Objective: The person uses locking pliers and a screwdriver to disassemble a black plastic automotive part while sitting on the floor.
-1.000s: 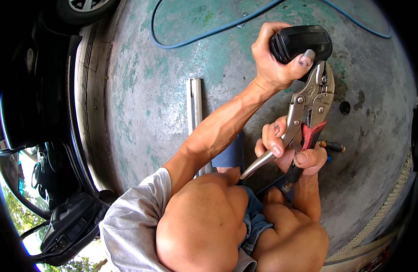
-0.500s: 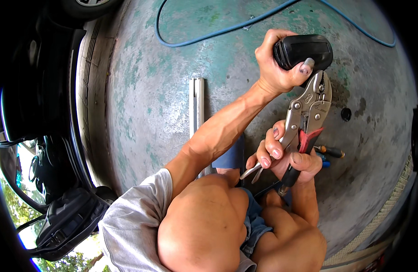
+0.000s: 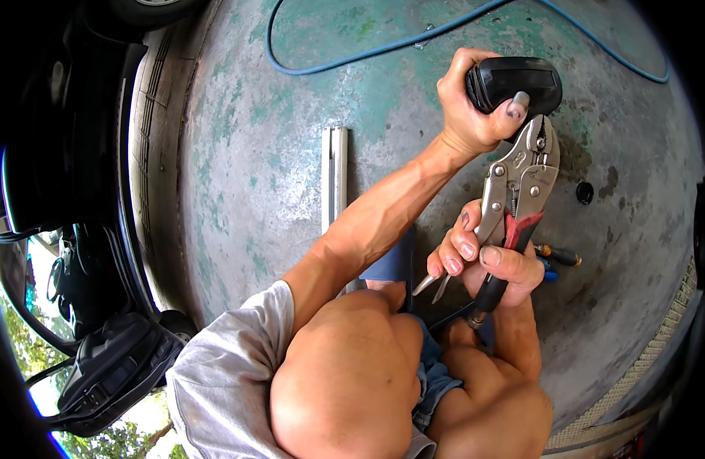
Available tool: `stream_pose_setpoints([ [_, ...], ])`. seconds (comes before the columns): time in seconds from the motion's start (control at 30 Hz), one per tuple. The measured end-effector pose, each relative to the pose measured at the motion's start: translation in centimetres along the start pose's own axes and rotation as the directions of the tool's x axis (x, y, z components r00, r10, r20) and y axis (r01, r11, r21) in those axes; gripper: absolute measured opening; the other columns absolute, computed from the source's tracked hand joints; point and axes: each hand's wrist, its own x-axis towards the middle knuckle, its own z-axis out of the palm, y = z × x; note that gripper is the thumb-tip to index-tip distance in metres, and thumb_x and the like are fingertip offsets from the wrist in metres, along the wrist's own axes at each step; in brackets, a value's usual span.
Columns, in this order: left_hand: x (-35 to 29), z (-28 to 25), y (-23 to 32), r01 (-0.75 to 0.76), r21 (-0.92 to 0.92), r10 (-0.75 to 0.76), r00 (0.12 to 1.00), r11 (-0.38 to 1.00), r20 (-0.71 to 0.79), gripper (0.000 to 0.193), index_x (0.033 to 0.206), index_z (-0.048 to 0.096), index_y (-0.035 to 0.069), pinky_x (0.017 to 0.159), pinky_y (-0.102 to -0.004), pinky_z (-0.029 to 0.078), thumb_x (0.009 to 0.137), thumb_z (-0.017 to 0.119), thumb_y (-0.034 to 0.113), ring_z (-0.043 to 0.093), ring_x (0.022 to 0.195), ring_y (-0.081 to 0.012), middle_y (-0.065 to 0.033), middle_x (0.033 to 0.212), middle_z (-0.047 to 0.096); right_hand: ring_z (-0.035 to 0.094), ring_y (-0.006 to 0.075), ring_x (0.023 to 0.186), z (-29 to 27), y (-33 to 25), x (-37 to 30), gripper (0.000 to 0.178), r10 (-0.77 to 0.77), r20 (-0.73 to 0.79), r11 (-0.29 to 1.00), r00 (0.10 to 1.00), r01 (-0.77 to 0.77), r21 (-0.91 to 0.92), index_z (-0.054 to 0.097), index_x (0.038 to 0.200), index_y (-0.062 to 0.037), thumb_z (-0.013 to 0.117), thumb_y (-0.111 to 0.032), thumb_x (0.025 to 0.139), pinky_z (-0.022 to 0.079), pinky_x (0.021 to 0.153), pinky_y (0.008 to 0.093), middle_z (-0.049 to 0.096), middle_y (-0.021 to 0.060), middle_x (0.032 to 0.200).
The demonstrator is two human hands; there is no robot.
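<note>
Since a second ago the locking pliers (image 3: 521, 180) have swung more upright, jaws now touching the underside of the black part (image 3: 515, 83) clamped in the left hand (image 3: 471, 107), while the right hand (image 3: 483, 264) stays wrapped round the pliers' handles, squeezing.

Grey short-sleeved shirt (image 3: 230, 367), blue denim shorts (image 3: 437, 382), bare forearms.

1 locking pliers (image 3: 518, 180) | 1 black part (image 3: 515, 83) | 1 blue hose (image 3: 383, 50) | 1 metal bar (image 3: 334, 180)
</note>
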Motion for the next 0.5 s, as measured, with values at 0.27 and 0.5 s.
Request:
stream_pose_setpoints([
  [0.27, 0.3, 0.5, -0.8, 0.001, -0.026, -0.001, 1.000, 1.000, -0.028, 0.051, 0.097, 0.058, -0.003, 0.065, -0.0276, 0.053, 0.072, 0.082, 0.034, 0.061, 0.070, -0.0115, -0.0081, 0.079, 0.067, 0.060, 0.0212, 0.081, 0.0, -0.5, 0.1, 0.044, -0.008, -0.026, 0.999, 1.000, 0.007, -0.037, 0.052, 0.121, -0.0038, 0.072, -0.018, 0.085, 0.050, 0.078, 0.0466, 0.057, 0.0035, 0.088],
  [0.5, 0.0, 0.5, -2.5, -0.054, 0.011, 0.054, 0.998, 0.998, 0.014, 0.050, 0.097, 0.058, -0.003, 0.066, -0.0285, 0.053, 0.073, 0.082, 0.034, 0.061, 0.071, -0.0118, -0.0081, 0.080, 0.067, 0.058, 0.0179, 0.075, -0.3, -0.7, 0.0, 0.041, 0.001, -0.034, 0.997, 0.999, -0.004, -0.075, 0.052, 0.117, -0.0047, 0.072, -0.019, 0.084, 0.048, 0.072, 0.0418, 0.056, 0.0011, 0.085],
])
